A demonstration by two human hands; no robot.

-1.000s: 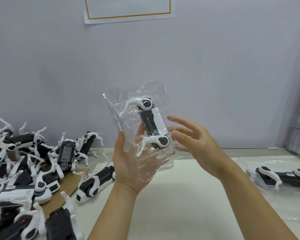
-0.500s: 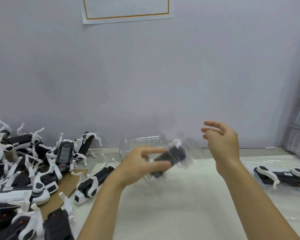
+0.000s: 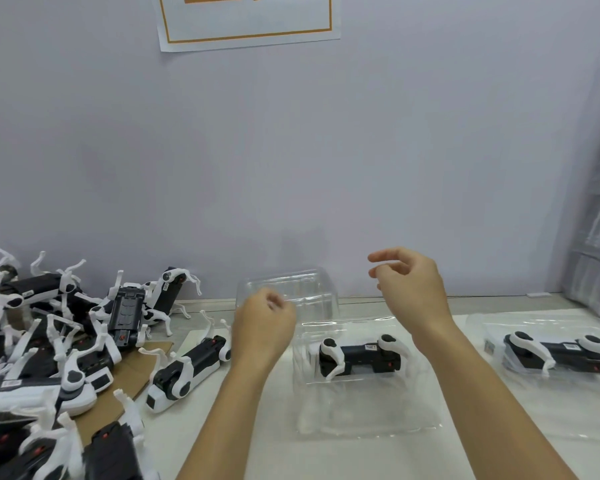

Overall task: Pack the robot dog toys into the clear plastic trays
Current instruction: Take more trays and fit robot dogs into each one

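Resting now on the white table [image 3: 326,455], the packed tray [image 3: 364,375] lies flat between the two forearms, with a black-and-white robot dog toy [image 3: 359,356] seated on its side inside. A second ago this same tray was held upright in front of the wall, cradled in the left palm; half a second ago it was swinging down in the left hand's grip. It has since been let go.

Head view, hands: the left hand [image 3: 262,327] hovers just left of the tray, fingers loosely curled, gripping nothing. It overlaps an empty clear tray [image 3: 305,289] standing behind, but contact cannot be told. The right hand [image 3: 409,289] hangs above the packed tray's right end, fingers relaxed and slightly bent, thumb and forefinger apart, holding nothing.

Head view, surroundings: another packed tray [image 3: 551,351] sits well to the right. A heap of loose toys [image 3: 49,341] covers the left side, one single toy [image 3: 187,368] lying nearest the left forearm.

Judgement: this unit looks finished, both hands are free, and the empty tray and the near toy seem the likely next pair.
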